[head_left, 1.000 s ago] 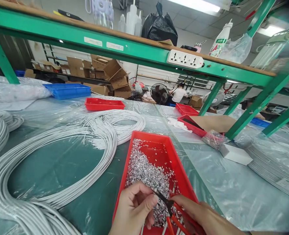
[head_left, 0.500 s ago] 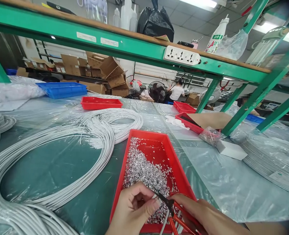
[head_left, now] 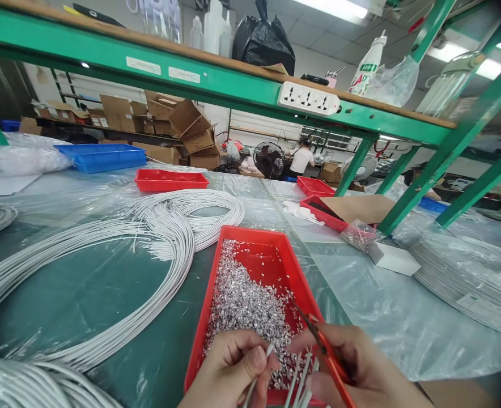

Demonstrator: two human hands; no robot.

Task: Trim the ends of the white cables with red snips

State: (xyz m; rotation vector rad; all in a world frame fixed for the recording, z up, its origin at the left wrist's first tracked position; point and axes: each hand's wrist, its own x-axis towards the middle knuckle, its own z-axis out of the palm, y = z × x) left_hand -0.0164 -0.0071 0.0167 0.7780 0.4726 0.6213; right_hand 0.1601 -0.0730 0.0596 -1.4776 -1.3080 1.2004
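Note:
My left hand [head_left: 237,368] pinches the end of a white cable [head_left: 250,391] between thumb and forefinger, over the near part of a red tray [head_left: 200,317]. In my right hand [head_left: 356,357] are wire cutters [head_left: 329,351] with red handles and dark, pointed jaws aimed up and left. The jaws are apart from the cable in my left hand. More white cables [head_left: 300,377] run down beside my right fingers; whether that hand also grips them I cannot tell. Small silvery scraps [head_left: 246,294] heap along the tray's left side and middle.
Coils of white cable [head_left: 182,243] lie left of the tray, and a plastic-covered coil [head_left: 458,283] lies right. Further back are a blue tray [head_left: 106,157], smaller red trays [head_left: 172,180] and a white box [head_left: 394,259]. A green-framed shelf [head_left: 233,85] with a power strip [head_left: 308,98] spans overhead.
The cutters have moved away from the cable end in my left hand and swung to the right, jaws now pointing upward. My left hand has shifted slightly lower; the cable end now shows.

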